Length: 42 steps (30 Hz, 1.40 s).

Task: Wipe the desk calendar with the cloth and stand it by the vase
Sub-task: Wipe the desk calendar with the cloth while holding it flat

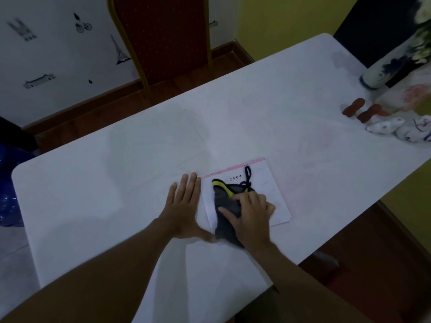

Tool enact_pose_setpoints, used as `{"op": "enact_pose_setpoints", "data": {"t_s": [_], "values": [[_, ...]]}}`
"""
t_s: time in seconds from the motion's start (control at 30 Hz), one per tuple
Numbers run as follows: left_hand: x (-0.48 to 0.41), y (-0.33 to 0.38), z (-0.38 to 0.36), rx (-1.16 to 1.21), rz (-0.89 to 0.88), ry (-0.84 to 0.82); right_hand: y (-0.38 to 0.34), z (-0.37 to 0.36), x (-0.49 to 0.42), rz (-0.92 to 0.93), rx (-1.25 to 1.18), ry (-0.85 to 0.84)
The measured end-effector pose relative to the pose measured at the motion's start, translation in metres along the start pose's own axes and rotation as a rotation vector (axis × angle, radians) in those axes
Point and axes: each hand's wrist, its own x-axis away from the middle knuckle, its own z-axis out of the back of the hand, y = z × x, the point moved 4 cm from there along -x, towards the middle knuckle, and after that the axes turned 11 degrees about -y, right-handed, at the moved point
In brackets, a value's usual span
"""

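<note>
Right now, from the head camera, we see the desk calendar (268, 194) lying flat on the white bench (116, 183), near its front edge, pink strip along its far side. Our right hand (250, 212) presses the cloth (225, 206) down on the calendar's left half, fingers curled over the dark grey fabric; the cloth has a yellow edge and a dark loop that trails toward the pink strip. Our left hand (184, 206) lies flat and spread on the bench just beside the calendar's left edge, palm down, gripping nothing, its thumb reaching toward the near corner. The vase (387, 68), white with blue painting, stands at the far right corner, well apart from the calendar. Near it we see two brown rounded pieces (361, 110) and small white ceramic figures (401, 129). A red chair (163, 38) stands beyond the bench.
</note>
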Motion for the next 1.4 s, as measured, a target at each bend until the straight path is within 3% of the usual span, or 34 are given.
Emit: {"op": "enact_pose_setpoints", "data": {"t_s": [0.17, 0.27, 0.47, 0.67, 0.93, 1.13, 1.27, 1.33, 1.4], "values": [[0.000, 0.000, 0.000, 0.012, 0.005, -0.011, 0.000, 0.010, -0.035, -0.124, -0.001, 0.010], [0.000, 0.000, -0.001, 0.004, 0.005, -0.002, -0.003, 0.006, -0.012, -0.088, 0.025, 0.012], [0.000, 0.000, -0.001, 0.004, -0.004, -0.009, -0.001, 0.002, 0.002, 0.016, 0.046, -0.143], [0.000, 0.001, 0.000, 0.016, -0.006, -0.021, 0.014, 0.016, -0.014, -0.145, 0.070, 0.046], [0.000, 0.004, 0.002, 0.097, -0.026, 0.004, 0.027, 0.007, 0.027, 0.111, 0.136, -0.023], [-0.008, 0.013, 0.001, 0.093, 0.055, -0.067, 0.046, 0.016, 0.018, -0.181, 0.068, 0.104], [-0.008, 0.013, 0.001, 0.079, 0.063, -0.100, 0.037, 0.008, 0.038, 0.091, 0.081, 0.087], [-0.008, 0.013, 0.001, 0.084, 0.063, -0.097, 0.052, 0.018, 0.029, 0.011, 0.064, 0.131], [-0.008, 0.013, 0.001, 0.091, 0.064, -0.098, 0.066, 0.027, 0.015, -0.228, -0.014, 0.198]]}}
